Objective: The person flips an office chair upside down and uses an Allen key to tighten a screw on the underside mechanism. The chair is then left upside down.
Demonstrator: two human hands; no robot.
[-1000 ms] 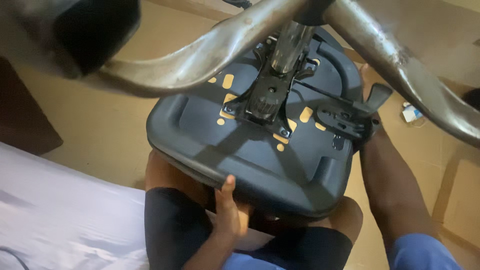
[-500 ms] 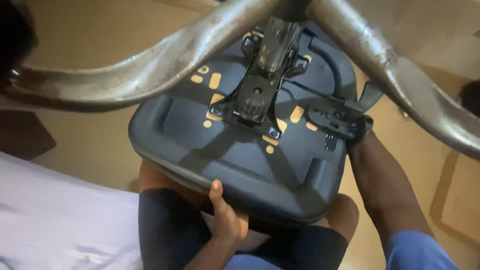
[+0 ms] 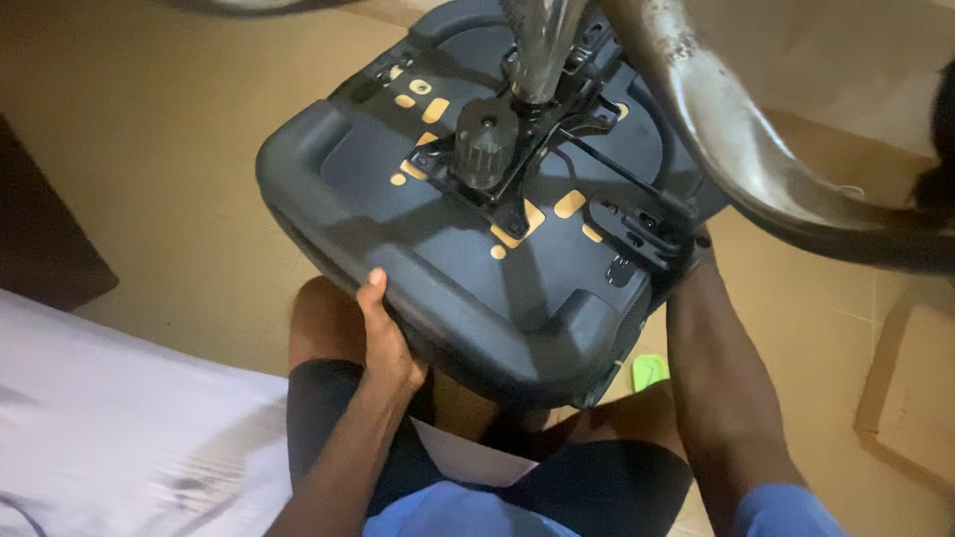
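Note:
An upturned dark plastic office-chair seat [image 3: 448,259] rests tilted against my knees, its underside facing me. A black metal mechanism plate [image 3: 507,169] is bolted at its middle, with a round knob and a chrome post [image 3: 542,45] rising toward the camera. My left hand [image 3: 383,338] grips the seat's near rim, thumb on top. My right hand [image 3: 691,249] reaches to the seat's right side by a black lever [image 3: 637,224]; its fingers are hidden behind the seat edge. A chrome base leg [image 3: 756,159] crosses close to the camera at upper right.
Tan floor [image 3: 149,149] lies around the seat. A white bedsheet [image 3: 109,428] fills the lower left, and a dark piece of furniture [image 3: 40,239] stands at the left. A green sandal [image 3: 649,371] lies under the seat. Cardboard [image 3: 910,388] lies at the right.
The view has shifted so the seat sits higher and further right, and the chrome legs have swung out of the top left. My left hand has slid leftward along the rim.

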